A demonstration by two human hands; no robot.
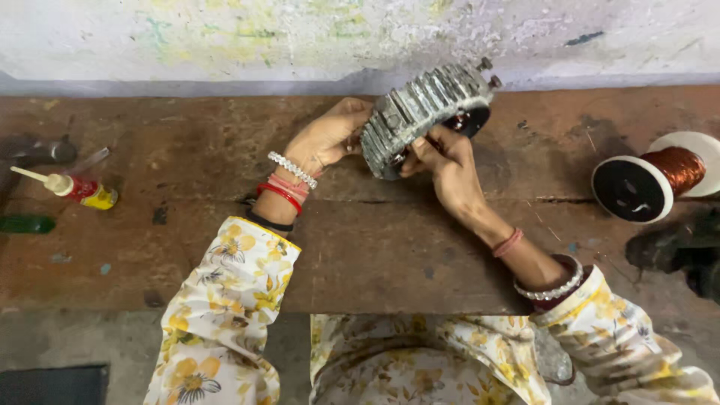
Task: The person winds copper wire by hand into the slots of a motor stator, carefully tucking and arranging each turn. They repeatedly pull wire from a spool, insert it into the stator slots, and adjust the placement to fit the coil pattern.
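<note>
A round grey metal stator core (420, 112) with slotted teeth is held tilted above the wooden bench (360, 255), near the wall. My left hand (326, 139) grips its left rim. My right hand (446, 165) holds it from below on the right, fingers reaching into its dark centre. Both wrists carry bangles, and the sleeves are white with yellow flowers.
A spool of copper wire (660, 176) with white flanges lies on its side at the right. At the left lie a small red-and-yellow glue bottle (79, 190) with a long nozzle, a green object (26, 223) and a dark tool (37, 152). A dark lump (679, 251) sits at the far right.
</note>
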